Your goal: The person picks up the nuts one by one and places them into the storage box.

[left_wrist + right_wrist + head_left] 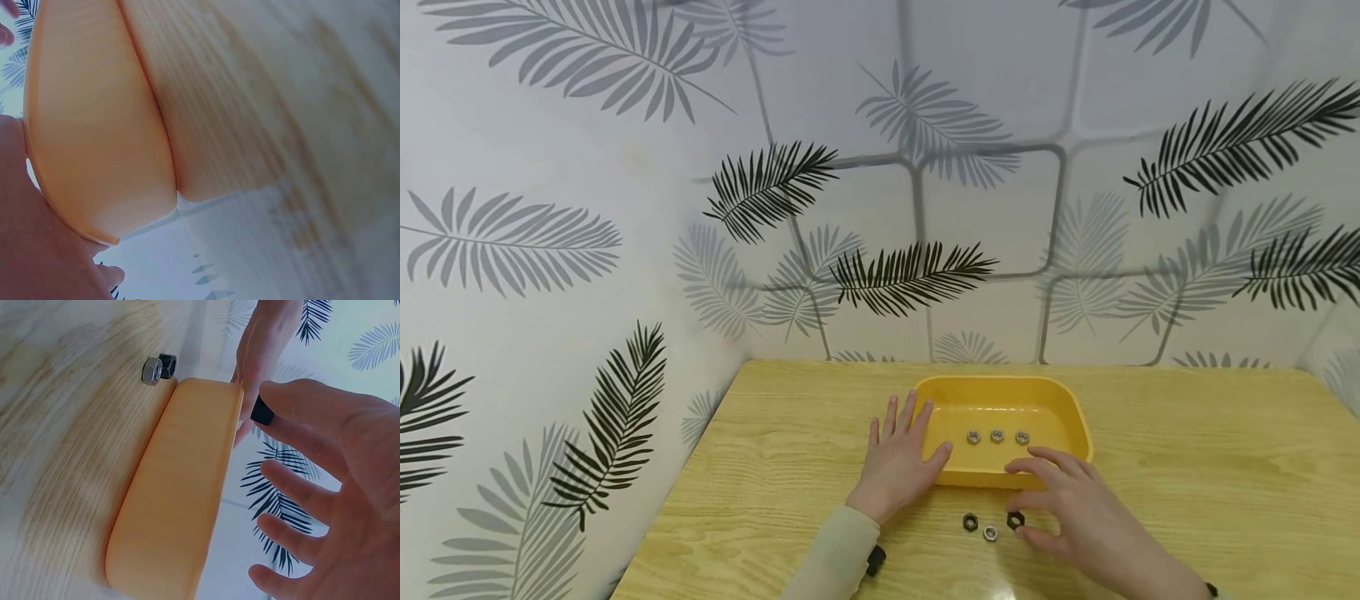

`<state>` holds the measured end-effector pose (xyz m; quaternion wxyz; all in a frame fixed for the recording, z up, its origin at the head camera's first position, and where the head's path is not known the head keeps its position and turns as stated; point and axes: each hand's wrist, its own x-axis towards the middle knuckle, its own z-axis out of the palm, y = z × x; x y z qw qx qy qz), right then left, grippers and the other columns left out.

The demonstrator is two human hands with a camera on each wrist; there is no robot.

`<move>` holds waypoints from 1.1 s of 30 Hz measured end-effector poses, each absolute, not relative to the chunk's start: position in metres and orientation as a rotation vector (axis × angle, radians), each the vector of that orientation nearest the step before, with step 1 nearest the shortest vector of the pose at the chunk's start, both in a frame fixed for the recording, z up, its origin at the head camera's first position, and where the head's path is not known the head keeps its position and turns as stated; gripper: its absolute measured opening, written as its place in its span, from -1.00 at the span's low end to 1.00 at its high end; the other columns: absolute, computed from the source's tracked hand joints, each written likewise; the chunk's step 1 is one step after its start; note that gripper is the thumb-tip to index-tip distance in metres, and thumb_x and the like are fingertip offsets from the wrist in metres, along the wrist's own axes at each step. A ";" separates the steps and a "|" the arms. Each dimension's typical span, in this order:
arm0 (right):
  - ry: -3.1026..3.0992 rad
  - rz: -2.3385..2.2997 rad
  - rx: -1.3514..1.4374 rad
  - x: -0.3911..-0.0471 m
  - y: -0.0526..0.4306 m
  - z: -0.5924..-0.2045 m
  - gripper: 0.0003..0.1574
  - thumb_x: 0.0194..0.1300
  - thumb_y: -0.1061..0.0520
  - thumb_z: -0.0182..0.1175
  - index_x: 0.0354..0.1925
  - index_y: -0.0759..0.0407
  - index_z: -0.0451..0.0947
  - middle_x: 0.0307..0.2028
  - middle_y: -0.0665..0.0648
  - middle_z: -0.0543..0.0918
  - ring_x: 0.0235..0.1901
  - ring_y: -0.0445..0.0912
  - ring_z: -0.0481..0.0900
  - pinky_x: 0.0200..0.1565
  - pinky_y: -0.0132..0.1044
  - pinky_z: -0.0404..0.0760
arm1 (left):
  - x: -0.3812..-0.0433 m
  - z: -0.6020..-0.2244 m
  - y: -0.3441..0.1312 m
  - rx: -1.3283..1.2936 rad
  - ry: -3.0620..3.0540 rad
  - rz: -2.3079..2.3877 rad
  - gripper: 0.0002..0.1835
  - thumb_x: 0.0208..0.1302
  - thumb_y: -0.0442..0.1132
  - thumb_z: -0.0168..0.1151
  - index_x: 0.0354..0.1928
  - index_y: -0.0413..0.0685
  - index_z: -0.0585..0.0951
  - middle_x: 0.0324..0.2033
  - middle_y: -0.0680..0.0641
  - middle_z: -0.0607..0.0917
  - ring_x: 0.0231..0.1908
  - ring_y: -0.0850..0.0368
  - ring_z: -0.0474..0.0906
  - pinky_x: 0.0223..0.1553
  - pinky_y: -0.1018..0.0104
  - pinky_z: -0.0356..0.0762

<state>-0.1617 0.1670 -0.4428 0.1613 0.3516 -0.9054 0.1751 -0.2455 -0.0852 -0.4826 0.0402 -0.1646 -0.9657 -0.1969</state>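
"Okay, which step are you logging?"

"Pick-up, I'd say. The right hand (1067,504) is pinching a black hex nut (261,412) just outside the front wall of the yellow tray (992,479). It's looking clear of the tabletop (1187,467), but I'm not swearing to that."

"Next move?"

"Three silver hex nuts (997,431) are already sitting in a row inside the tray, so it's probably calling for a raise over the front wall, then a release near that row. Judgement only."

"Fingers?"

"On the right, thumb and index are clamping the nut; the other three are spreading apart, holding nothing. The left hand (897,467) is resting at the tray's left side, fingers lying straight and slightly spread, thumb pointing in over the front corner. Likely steadying it."

"And the nut relative to the fingers?"

"Right at the tips, thumb on one side, index on the other, nothing down in the palm. In the head view it's sitting to the right of the loose pair."

"Loose pair?"

"A second black hex nut (167,366) and a loose silver hex nut (150,371), lying near each other on the tabletop in front of the tray. No finger's touching either; probably they're waiting their turn."
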 end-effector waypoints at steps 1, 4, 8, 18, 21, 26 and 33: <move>-2.592 0.500 1.000 -0.162 0.167 -0.442 -0.70 -0.05 0.01 0.56 -0.28 -0.24 0.74 0.10 -0.02 0.56 0.20 0.19 0.39 -0.01 0.32 0.41 | -0.246 -0.482 -0.085 -0.504 -2.959 -0.602 -0.23 0.44 0.29 -0.14 0.56 0.11 0.10 0.55 -0.04 -0.08 0.51 -0.11 -0.30 0.39 -0.25 -0.21; -2.612 0.503 0.982 -0.164 0.168 -0.440 -0.70 -0.04 0.00 0.55 -0.27 -0.27 0.73 0.11 -0.02 0.56 0.23 0.19 0.37 0.01 0.32 0.40 | -0.247 -0.481 -0.086 -0.503 -2.959 -0.600 -0.23 0.44 0.29 -0.15 0.56 0.12 0.09 0.55 -0.04 -0.09 0.51 -0.12 -0.29 0.39 -0.25 -0.21; -2.592 0.503 0.957 -0.167 0.168 -0.439 -0.69 -0.03 0.00 0.56 -0.28 -0.30 0.72 0.11 -0.04 0.56 0.23 0.17 0.38 0.02 0.31 0.41 | -0.247 -0.480 -0.086 -0.506 -2.954 -0.606 -0.23 0.44 0.29 -0.15 0.56 0.12 0.10 0.55 -0.04 -0.08 0.51 -0.13 -0.28 0.39 -0.25 -0.21; -2.536 0.496 0.915 -0.175 0.171 -0.440 -0.69 -0.09 0.04 0.58 -0.30 -0.22 0.75 0.10 0.02 0.58 0.19 0.18 0.42 0.00 0.32 0.43 | -0.248 -0.482 -0.085 -0.519 -2.946 -0.633 -0.23 0.44 0.31 -0.17 0.56 0.10 0.11 0.54 -0.06 -0.07 0.51 -0.11 -0.30 0.38 -0.28 -0.21; -2.503 0.498 0.916 -0.176 0.173 -0.440 -0.68 -0.09 0.06 0.58 -0.30 -0.21 0.74 0.10 0.03 0.57 0.18 0.20 0.43 -0.01 0.31 0.43 | -0.247 -0.482 -0.085 -0.524 -2.945 -0.634 -0.23 0.44 0.31 -0.17 0.55 0.10 0.11 0.54 -0.05 -0.08 0.51 -0.11 -0.30 0.38 -0.28 -0.21; -2.474 0.508 0.906 -0.180 0.174 -0.437 -0.68 -0.10 0.07 0.58 -0.30 -0.15 0.73 0.08 0.03 0.58 0.19 0.21 0.42 -0.01 0.29 0.43 | -0.246 -0.483 -0.085 -0.521 -2.952 -0.626 -0.23 0.44 0.30 -0.15 0.55 0.12 0.12 0.54 -0.06 -0.07 0.51 -0.12 -0.30 0.38 -0.28 -0.20; -2.531 0.542 0.845 -0.187 0.173 -0.432 -0.71 -0.04 0.08 0.57 -0.28 -0.12 0.74 0.08 0.05 0.58 0.21 0.22 0.40 0.02 0.30 0.40 | -0.247 -0.485 -0.085 -0.509 -2.949 -0.608 -0.23 0.44 0.30 -0.15 0.55 0.11 0.12 0.54 -0.06 -0.06 0.51 -0.13 -0.28 0.38 -0.27 -0.19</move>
